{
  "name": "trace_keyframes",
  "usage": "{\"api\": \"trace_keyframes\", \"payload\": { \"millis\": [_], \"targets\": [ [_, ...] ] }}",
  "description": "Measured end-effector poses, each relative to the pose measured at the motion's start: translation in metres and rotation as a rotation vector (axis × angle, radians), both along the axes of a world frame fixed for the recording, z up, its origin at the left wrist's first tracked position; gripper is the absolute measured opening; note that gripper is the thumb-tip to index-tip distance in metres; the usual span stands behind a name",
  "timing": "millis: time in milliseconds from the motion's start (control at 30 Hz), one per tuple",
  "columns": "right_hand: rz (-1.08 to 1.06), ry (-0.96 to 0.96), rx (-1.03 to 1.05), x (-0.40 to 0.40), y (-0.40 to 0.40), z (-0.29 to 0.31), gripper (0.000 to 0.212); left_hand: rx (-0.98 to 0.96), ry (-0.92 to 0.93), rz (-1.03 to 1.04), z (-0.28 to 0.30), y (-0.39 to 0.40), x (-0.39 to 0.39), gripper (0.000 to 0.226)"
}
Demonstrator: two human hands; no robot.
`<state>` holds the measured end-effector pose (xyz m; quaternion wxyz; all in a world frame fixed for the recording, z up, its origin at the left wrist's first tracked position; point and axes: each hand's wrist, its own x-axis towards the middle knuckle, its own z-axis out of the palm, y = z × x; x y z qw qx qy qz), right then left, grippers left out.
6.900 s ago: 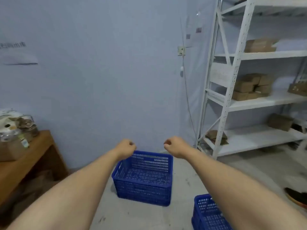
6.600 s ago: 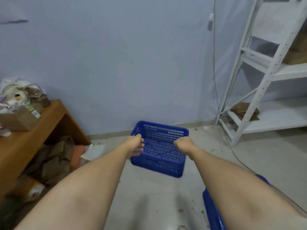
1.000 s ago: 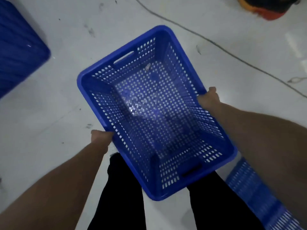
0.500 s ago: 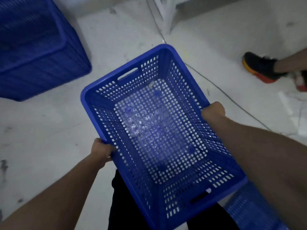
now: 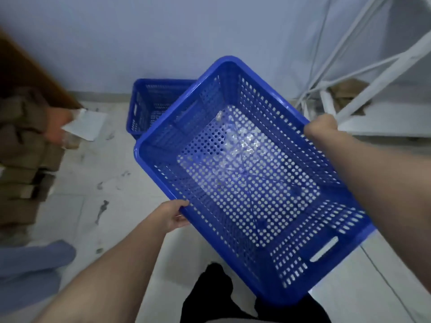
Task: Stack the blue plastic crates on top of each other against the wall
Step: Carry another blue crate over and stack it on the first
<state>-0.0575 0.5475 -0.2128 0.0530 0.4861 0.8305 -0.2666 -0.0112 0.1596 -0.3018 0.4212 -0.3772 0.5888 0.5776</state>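
1. A blue perforated crate (image 5: 247,173) is held in the air above the floor (image 5: 98,173), tilted, its open top turned toward the camera.
2. The left hand (image 5: 172,215) grips the rim of the crate's left long side, its fingers clamped around the edge.
3. The right hand (image 5: 323,129) is closed over the rim of the opposite long side, knuckles up, its fingers wrapped on the edge.
4. A second blue crate (image 5: 151,103) stands on the floor against the wall (image 5: 186,31); the held crate's far corner hides part of it.
5. To the right, a white metal shelf frame (image 5: 363,89) stands by the wall, with flattened cardboard on its lowest shelf.
6. At the left edge of the floor lie stacked cardboard (image 5: 25,155) and a white sheet of paper (image 5: 85,123).
7. The person's dark trouser legs (image 5: 210,297) show below the held crate.
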Motion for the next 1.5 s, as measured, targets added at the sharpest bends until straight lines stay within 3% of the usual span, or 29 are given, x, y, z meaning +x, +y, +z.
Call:
{"api": "trace_keyframes", "payload": {
  "millis": [133,267,367,500,633,900,1033,1233,1400,1500],
  "targets": [
    [0.191,0.047,-0.051,-0.081,-0.045,0.054,0.041,0.011,0.042,0.166,0.025,-0.025,-0.028,0.025],
    [0.347,0.217,-0.049,-0.165,-0.095,0.096,0.035,0.009,0.055,0.298,0.042,-0.040,-0.066,0.009],
    [0.413,0.346,-0.008,-0.227,-0.127,0.111,0.024,0.049,0.029,0.346,0.046,-0.049,-0.101,0.013],
    [0.465,0.387,-0.004,-0.311,-0.149,0.106,0.029,0.026,-0.026,0.366,0.039,-0.044,-0.151,0.021],
    [0.550,0.344,0.007,-0.403,-0.156,0.075,0.029,0.010,-0.048,0.446,0.026,-0.030,-0.213,0.029],
    [0.686,0.166,0.157,-0.544,-0.159,0.006,0.026,0.082,-0.135,0.509,-0.003,-0.005,-0.320,0.020],
    [0.676,0.048,0.270,-0.595,-0.159,-0.029,0.035,0.074,-0.217,0.540,-0.021,0.006,-0.372,0.009],
    [0.643,0.041,0.339,-0.662,-0.166,-0.091,0.035,0.110,-0.301,0.584,-0.056,0.007,-0.432,0.030],
    [0.723,-0.110,0.144,-0.685,-0.172,-0.144,0.023,0.056,-0.317,0.611,-0.082,-0.003,-0.463,0.037],
    [0.778,-0.248,0.043,-0.658,-0.169,-0.172,0.051,0.078,-0.324,0.612,-0.088,-0.004,-0.485,0.030]
  ]
}}
